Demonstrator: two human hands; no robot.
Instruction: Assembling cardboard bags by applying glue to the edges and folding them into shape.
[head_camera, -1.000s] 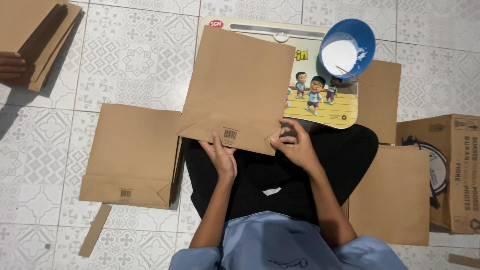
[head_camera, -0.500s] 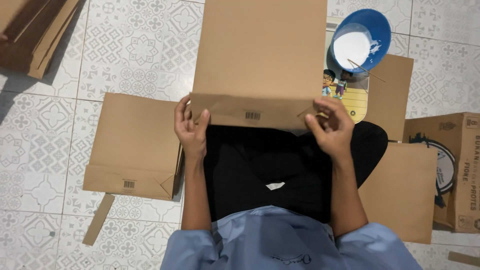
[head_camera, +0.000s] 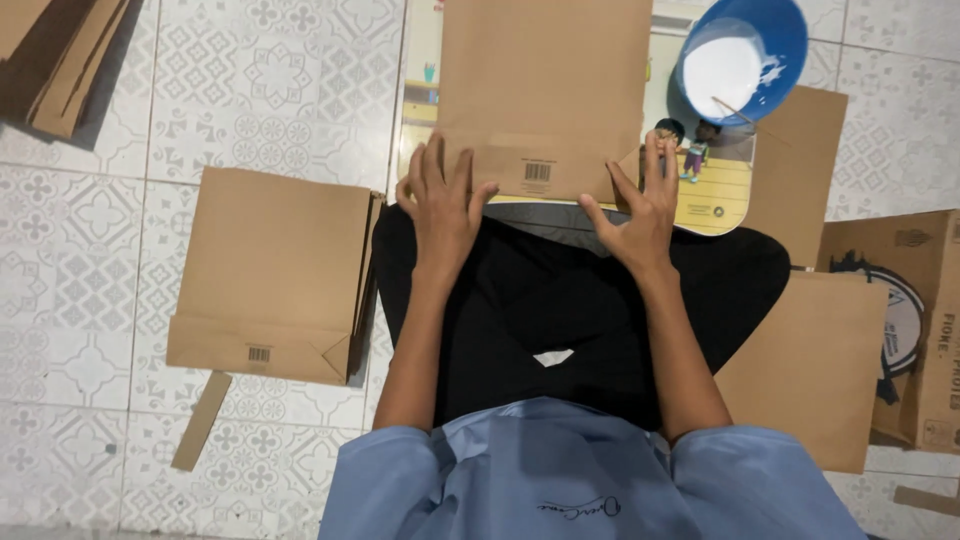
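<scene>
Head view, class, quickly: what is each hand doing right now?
Left hand: open, flat, pressing the brown paper bag.
Right hand: open, fingers spread, pressing the same bag's bottom fold.

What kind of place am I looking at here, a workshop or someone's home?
Probably a home floor used as a makeshift paper-bag workspace. The person sits on patterned floor tiles, both hands pressing a brown paper bag; a stack of finished bags lies alongside, and a blue bowl of white paste sits nearby.

my left hand (head_camera: 442, 205) and right hand (head_camera: 640, 210) lie flat, palms down, fingers (head_camera: 652, 160) spread, forearms stretched forward.
</scene>
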